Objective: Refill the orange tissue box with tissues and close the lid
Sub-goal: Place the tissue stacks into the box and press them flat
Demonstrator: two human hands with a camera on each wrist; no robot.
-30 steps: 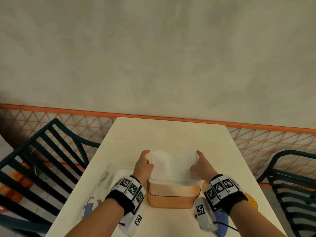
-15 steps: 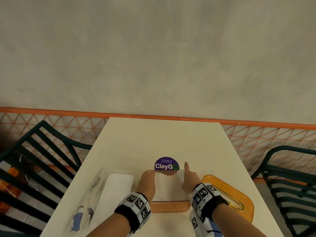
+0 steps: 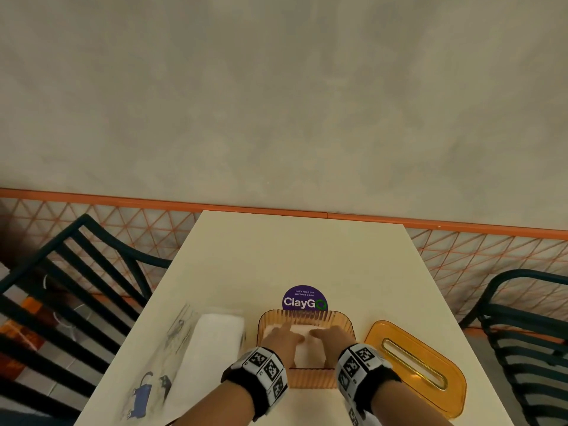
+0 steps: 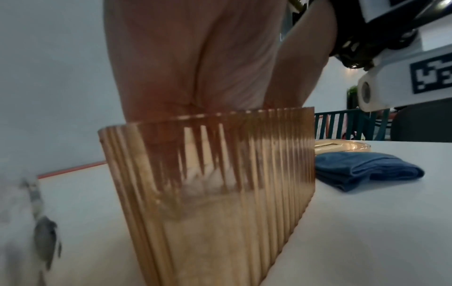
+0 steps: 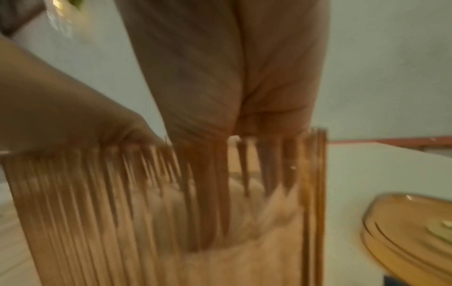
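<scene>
The ribbed orange tissue box (image 3: pixel 307 318) stands open on the table's near middle, with a white tissue stack (image 3: pixel 302 332) lying inside it. My left hand (image 3: pixel 281 336) and my right hand (image 3: pixel 327 336) both reach down into the box, fingers straight, pressing on the stack. Through the ribbed wall (image 4: pixel 220 193) the wrist views show fingers and pale tissue blurred. The orange lid (image 3: pixel 415 364), with its long slot, lies flat to the right of the box.
A clear printed plastic pack (image 3: pixel 172 364) with more white tissues (image 3: pixel 215 348) lies left of the box. A purple round sticker (image 3: pixel 304 299) sits behind it. A folded blue cloth (image 4: pixel 362 170) lies near the lid. Dark slatted chairs (image 3: pixel 61 287) flank the table.
The tissue stack, held above the box a second ago, has gone down into it. Both hands followed it in and now press on its top.
</scene>
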